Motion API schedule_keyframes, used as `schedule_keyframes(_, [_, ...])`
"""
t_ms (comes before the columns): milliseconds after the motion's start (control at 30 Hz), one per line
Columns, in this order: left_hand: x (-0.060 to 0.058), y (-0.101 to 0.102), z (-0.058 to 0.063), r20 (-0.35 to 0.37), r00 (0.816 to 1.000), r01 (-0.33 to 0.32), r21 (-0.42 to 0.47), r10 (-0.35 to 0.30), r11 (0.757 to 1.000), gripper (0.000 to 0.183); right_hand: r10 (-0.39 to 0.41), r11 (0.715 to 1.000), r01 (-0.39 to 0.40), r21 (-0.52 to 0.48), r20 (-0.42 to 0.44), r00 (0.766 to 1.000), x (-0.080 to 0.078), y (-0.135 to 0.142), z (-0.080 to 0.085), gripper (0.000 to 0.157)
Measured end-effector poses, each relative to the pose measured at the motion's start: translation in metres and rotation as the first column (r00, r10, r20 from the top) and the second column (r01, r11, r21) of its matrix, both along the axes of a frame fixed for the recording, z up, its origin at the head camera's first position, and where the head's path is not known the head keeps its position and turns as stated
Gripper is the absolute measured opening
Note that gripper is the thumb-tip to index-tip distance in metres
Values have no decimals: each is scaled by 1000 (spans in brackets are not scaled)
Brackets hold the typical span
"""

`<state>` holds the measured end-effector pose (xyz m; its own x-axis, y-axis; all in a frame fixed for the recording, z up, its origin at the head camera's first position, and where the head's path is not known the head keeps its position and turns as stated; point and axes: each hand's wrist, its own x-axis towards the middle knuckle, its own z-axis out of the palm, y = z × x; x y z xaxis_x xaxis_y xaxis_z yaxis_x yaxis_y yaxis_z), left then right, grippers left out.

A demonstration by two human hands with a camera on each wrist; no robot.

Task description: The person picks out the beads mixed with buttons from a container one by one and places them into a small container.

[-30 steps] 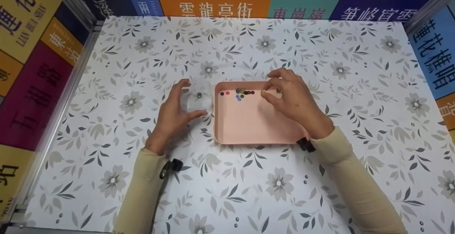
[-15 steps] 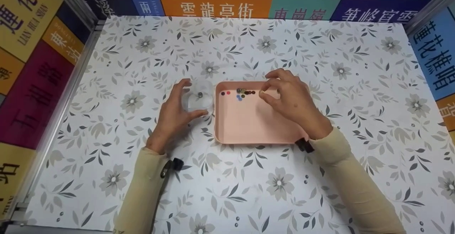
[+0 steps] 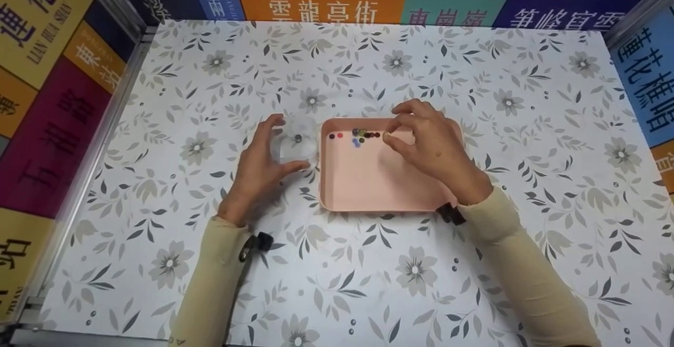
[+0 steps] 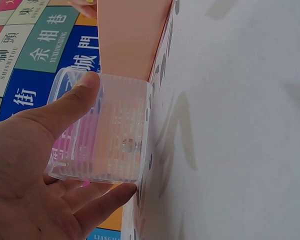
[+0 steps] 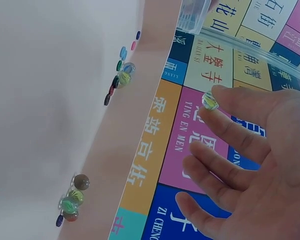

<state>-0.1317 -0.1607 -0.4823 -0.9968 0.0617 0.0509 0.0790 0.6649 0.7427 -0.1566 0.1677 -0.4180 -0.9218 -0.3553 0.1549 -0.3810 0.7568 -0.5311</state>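
Observation:
Left of the pink tray (image 3: 368,189), my left hand (image 3: 257,165) holds a clear ribbed plastic box (image 4: 117,125) between thumb and fingers. One marble (image 4: 128,145) shows through the box's wall. Over the tray's right part, my right hand (image 3: 436,144) pinches a clear marble with a yellow-green swirl (image 5: 209,100) between thumb and index finger, its other fingers spread. Beneath it in the right wrist view lie several marbles (image 5: 76,196) by the tray's far wall. Another group further left mixes marbles (image 5: 125,78) with small flat coloured discs (image 5: 106,100).
The tray's raised rim (image 3: 384,211) stands between both hands. A flower-patterned tabletop (image 3: 337,273) spreads all around. Lettered colourful panels (image 3: 316,5) border the table at the back and sides.
My right hand, with the marble, has shifted very slightly left over the tray. The left hand and the clear box stay in place.

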Motion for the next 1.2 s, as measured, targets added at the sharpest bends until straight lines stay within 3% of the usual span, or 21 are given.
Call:
schedule_keyframes(300, [1,-2,0,11,1000,-3,-6,3,1000,103,47,998,-48,-48,-13,999,-1,-5,-2,16])
schedule_keyframes(1200, [1,0,1,11,1000,-5,0,5,1000,107,64,996,-61,-64,41,997,1,-16,-2,14])
